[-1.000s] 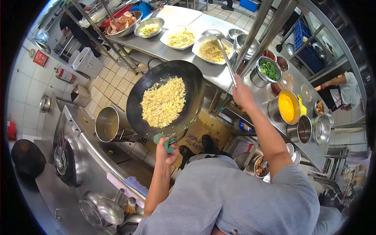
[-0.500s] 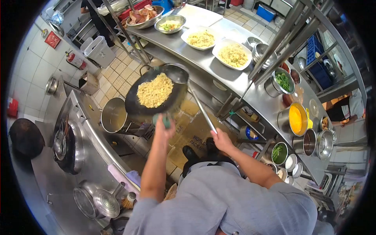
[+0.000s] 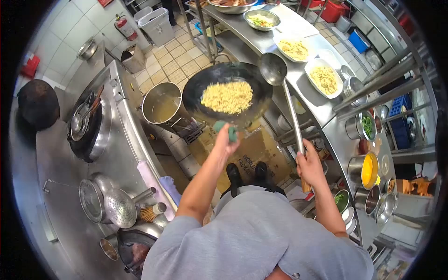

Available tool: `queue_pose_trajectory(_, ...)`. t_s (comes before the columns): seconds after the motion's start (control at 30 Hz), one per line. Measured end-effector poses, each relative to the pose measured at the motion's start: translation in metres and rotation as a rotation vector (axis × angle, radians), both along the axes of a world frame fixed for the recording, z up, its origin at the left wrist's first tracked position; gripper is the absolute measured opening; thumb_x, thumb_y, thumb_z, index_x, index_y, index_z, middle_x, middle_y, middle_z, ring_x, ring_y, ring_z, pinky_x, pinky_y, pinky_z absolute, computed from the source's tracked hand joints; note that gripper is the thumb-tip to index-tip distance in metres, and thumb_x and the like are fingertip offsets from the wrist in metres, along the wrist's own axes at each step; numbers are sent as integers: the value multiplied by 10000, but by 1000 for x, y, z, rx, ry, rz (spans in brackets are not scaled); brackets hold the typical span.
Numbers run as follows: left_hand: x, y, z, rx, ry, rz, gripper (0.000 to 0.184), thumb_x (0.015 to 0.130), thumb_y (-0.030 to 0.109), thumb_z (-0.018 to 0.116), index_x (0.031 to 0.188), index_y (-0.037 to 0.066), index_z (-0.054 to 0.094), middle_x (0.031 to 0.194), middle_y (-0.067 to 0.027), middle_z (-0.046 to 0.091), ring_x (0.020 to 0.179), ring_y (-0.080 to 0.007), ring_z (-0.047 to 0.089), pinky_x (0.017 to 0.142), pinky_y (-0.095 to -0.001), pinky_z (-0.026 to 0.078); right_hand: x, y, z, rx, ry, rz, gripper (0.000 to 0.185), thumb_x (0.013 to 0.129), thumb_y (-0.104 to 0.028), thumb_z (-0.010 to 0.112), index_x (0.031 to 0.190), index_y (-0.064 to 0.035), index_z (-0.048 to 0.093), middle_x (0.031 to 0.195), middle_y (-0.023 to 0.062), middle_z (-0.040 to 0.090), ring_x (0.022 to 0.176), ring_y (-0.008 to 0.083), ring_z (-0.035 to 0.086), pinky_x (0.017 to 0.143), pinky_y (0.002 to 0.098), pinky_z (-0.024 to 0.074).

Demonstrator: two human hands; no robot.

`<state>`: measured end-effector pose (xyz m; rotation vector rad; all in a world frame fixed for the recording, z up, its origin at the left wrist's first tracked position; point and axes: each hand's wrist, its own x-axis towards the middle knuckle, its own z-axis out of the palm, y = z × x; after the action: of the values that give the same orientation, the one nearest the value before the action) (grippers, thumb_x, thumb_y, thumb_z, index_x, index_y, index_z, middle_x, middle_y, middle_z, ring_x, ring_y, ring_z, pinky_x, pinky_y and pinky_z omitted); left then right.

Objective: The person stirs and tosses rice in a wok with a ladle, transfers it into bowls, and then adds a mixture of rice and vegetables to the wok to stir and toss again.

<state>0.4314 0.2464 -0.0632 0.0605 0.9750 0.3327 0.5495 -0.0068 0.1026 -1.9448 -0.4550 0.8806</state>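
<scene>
My left hand (image 3: pixel 227 143) is closed round the near handle of a black wok (image 3: pixel 193 93), with a green cloth (image 3: pixel 232 132) in the grip; the cloth hides most of the handle. Fried rice (image 3: pixel 227 97) lies in a loose mound inside the wok, which is held up over the floor. In my right hand (image 3: pixel 309 163) is the wooden-ended handle of a long steel ladle (image 3: pixel 293 114). Its dark bowl (image 3: pixel 273 69) is beside the wok's right rim, near the counter edge, and looks bare of rice.
Two white dishes of rice (image 3: pixel 323 79) (image 3: pixel 294 48) and a bowl of chopped vegetables (image 3: pixel 262 20) stand on the steel counter (image 3: pixel 298 83). A stockpot of liquid (image 3: pixel 161 103) stands left of the wok. Strainers (image 3: pixel 120 207) and another wok (image 3: pixel 84 123) are on the stove side. Cardboard (image 3: pixel 261 149) lies underfoot.
The wok has moved right in the view, and the rice has spread wider. The ladle has come away from inside the wok and now is outside its right rim. The view has shifted too.
</scene>
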Motion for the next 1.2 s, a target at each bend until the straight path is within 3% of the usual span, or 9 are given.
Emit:
queue_pose_trajectory(0.2, -65, -82, -45, 455, 141, -135, 252, 799, 142, 595, 1032, 65, 535, 866, -44, 566, 731, -180, 581, 576, -342, 490, -44, 42, -28, -99, -16, 62, 456, 933, -98, 438, 1368, -94, 302, 711, 27, 491, 461, 95, 448, 426, 253, 394)
queue_pose_trajectory(0.27, -60, -69, -40, 389, 150, -95, 206, 775, 121, 597, 968, 62, 556, 851, -54, 577, 718, -191, 588, 568, -352, 492, -36, 73, -41, 169, 757, -72, 293, 943, -146, 457, 1221, -52, 438, 742, 46, 509, 496, 101, 460, 458, 273, 405)
queue_pose_trajectory(0.3, -54, -53, -25, 381, 153, -137, 152, 774, 126, 595, 911, 77, 552, 770, -46, 563, 645, -176, 573, 527, -331, 478, -25, 81, -50, 165, 755, -73, 293, 943, -146, 457, 1221, -52, 438, 742, 46, 509, 496, 101, 460, 458, 273, 405)
queue_pose_trajectory(0.37, -46, -17, -24, 239, 116, -181, 117, 774, 129, 595, 869, 102, 532, 693, -35, 535, 567, -161, 542, 477, -298, 446, -9, 87, -68, 426, 1465, -114, 197, 952, -176, 462, 1116, -71, 492, 714, 0, 451, 505, 58, 411, 460, 240, 372)
queue_pose_trajectory(0.4, -48, -8, -20, 237, 120, -187, 117, 774, 129, 595, 869, 102, 532, 693, -35, 535, 567, -161, 542, 477, -298, 446, -11, 78, -63, 397, 1553, -223, 186, 945, -183, 486, 1093, -75, 515, 716, 1, 457, 495, 39, 403, 445, 235, 363)
queue_pose_trajectory(0.63, -96, -43, 12, -19, 45, -274, 174, 813, 245, 577, 890, 111, 497, 690, -40, 524, 520, -136, 497, 447, -254, 423, -57, -37, -43, 98, 901, -88, 210, 965, -162, 439, 1175, -159, 420, 699, 4, 444, 445, 69, 365, 430, 250, 355)
queue_pose_trajectory(0.83, -79, -36, 20, 74, 54, -348, 143, 837, 244, 554, 878, 118, 502, 690, -34, 525, 517, -140, 502, 435, -251, 386, -30, -45, -40, 197, 965, -132, 232, 962, -160, 449, 1188, -130, 409, 707, 1, 446, 469, 67, 378, 439, 245, 349)
queue_pose_trajectory(1.03, -39, -23, 72, 177, 86, -357, 138, 828, 253, 553, 866, 129, 506, 710, -21, 536, 522, -127, 505, 425, -242, 365, 37, -52, 12, 700, 1344, -231, 296, 979, -198, 419, 1238, -61, 456, 702, -17, 429, 458, 3, 380, 408, 172, 345)
queue_pose_trajectory(1.2, 26, -25, 108, 243, -2, -295, 173, 822, 281, 555, 850, 113, 525, 698, -21, 531, 526, -119, 500, 428, -227, 342, 123, -51, 49, 818, 1137, -241, 314, 972, -197, 417, 1245, -42, 427, 703, -21, 447, 433, -19, 381, 363, 138, 324)
